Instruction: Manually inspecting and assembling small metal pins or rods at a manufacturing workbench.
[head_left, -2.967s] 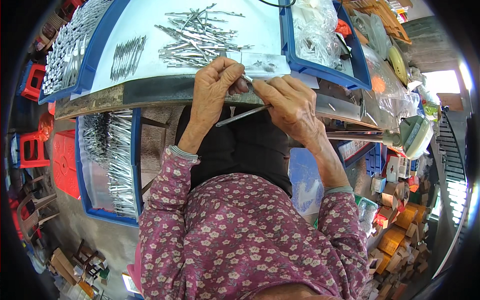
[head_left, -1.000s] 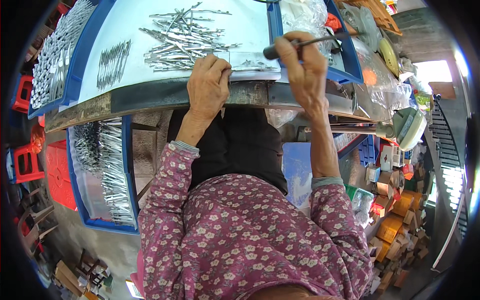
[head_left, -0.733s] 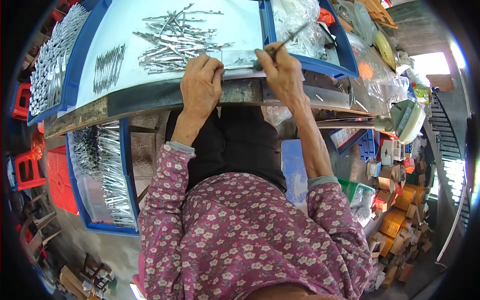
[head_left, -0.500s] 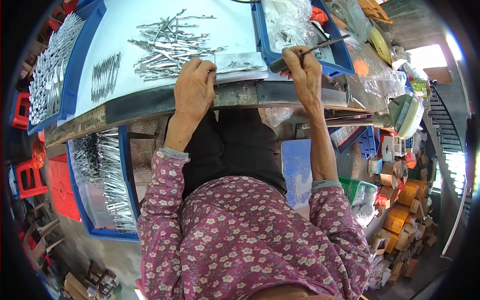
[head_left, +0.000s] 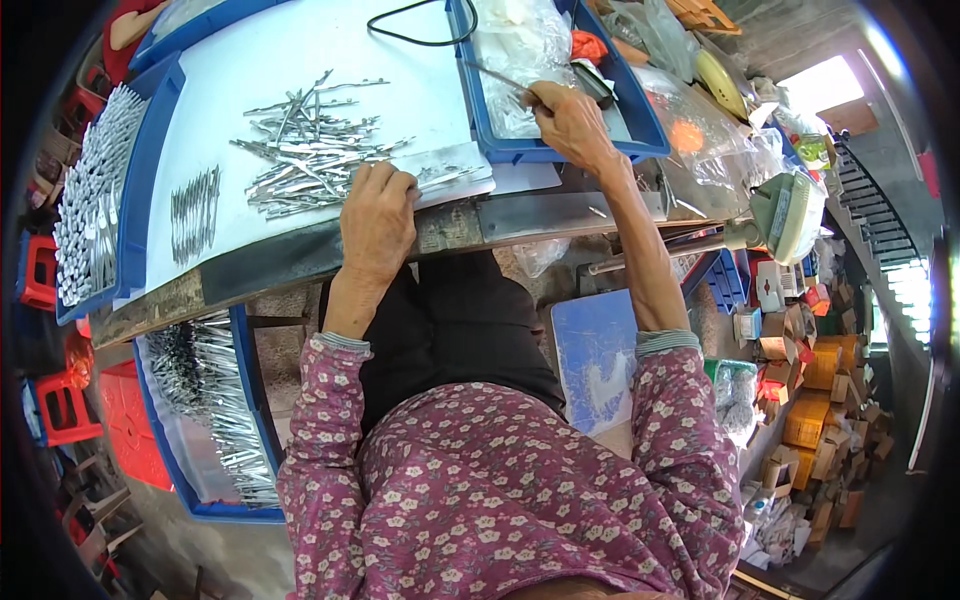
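My left hand (head_left: 378,228) rests at the near edge of the white worktop, fingers bent and pressed together; whatever they hold is hidden. Just beyond it lies a loose pile of thin metal strips (head_left: 315,150). A flat pale block (head_left: 455,172), with small metal bits on it, sits right of those fingers. Over the near side of a blue tray (head_left: 550,150), my right hand (head_left: 575,125) is closed round a tool with a thin metal shaft (head_left: 497,76) that points to the far left. Its handle is covered by the hand.
Similar strips (head_left: 195,212) stand in a neat row at left. Beyond is a blue tray (head_left: 140,190) full of bundled slim pieces. A black cable loop (head_left: 420,42) lies at the back. A lamp (head_left: 785,225) juts out at right. Another person's arm (head_left: 130,28) shows far left.
My right hand has moved left and away from me over the tray. The tool's shaft has swung from far right to far left. My left hand stays beside the block. The view has shifted.
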